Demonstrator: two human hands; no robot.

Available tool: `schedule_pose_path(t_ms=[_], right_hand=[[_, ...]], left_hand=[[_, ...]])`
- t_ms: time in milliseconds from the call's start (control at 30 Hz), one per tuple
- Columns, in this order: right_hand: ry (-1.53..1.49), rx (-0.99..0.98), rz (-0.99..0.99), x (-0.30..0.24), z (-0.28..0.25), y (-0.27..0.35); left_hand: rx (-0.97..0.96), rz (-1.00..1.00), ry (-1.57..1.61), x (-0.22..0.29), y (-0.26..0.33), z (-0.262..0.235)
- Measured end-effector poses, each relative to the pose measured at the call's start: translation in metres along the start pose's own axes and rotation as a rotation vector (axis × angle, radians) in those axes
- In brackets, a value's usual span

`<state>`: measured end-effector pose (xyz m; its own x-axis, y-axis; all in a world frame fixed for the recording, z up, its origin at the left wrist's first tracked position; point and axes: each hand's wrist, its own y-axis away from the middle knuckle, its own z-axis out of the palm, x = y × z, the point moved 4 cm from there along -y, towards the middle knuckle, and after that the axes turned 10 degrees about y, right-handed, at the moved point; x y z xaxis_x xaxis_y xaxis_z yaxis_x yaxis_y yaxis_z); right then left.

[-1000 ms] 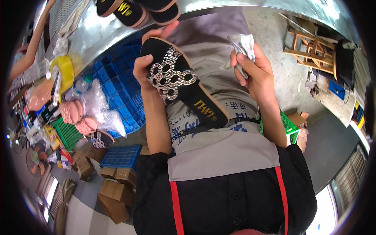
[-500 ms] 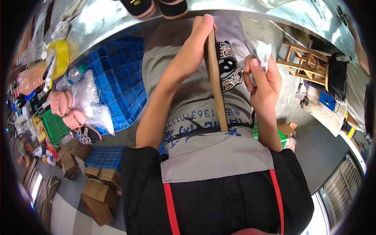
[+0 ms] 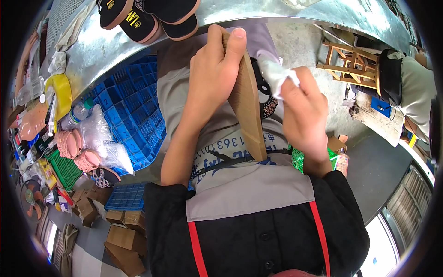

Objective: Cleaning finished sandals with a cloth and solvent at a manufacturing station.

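Note:
Over my lap, my left hand (image 3: 214,69) is closed round the far end of a sandal (image 3: 251,108), its thumb up along the edge. The sandal is held on its side with its tan sole turned partly toward me. Its black upper, set with shiny stones, faces right and is partly hidden behind the sole and my right hand. My right hand (image 3: 304,108) pinches a crumpled white cloth or tissue (image 3: 273,73) close beside the upper; whether it touches cannot be made out.
Black slip-on shoes (image 3: 177,16) rest on the metal table (image 3: 230,10) ahead. To the left are a blue crate (image 3: 134,106), pink sandals (image 3: 69,144), a yellow tape roll (image 3: 63,92) and cardboard boxes (image 3: 124,242). A wooden stool (image 3: 348,64) and another person (image 3: 415,87) are at right.
My right hand has brought the white cloth left to the sandal's upper. The sandal has turned so more of its sole shows, and my left hand has shifted its grip. The view has shifted slightly.

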<state>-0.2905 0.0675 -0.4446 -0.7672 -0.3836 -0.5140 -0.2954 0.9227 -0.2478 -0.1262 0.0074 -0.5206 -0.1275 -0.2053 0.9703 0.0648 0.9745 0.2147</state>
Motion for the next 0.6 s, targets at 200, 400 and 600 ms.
schedule_pose_path(t_ms=[200,400,600], right_hand=[[0.249,-0.054,-0.048,-0.003,0.010,-0.009],[0.240,-0.145,-0.076,-0.018,0.001,0.014],[0.177,-0.170,0.022,-0.027,-0.002,-0.002]], left_hand=[[0.025,0.043,-0.013,0.013,0.007,-0.003],[0.030,0.089,0.018,0.008,0.006,-0.006],[0.045,0.118,0.108,-0.001,0.005,-0.010]])
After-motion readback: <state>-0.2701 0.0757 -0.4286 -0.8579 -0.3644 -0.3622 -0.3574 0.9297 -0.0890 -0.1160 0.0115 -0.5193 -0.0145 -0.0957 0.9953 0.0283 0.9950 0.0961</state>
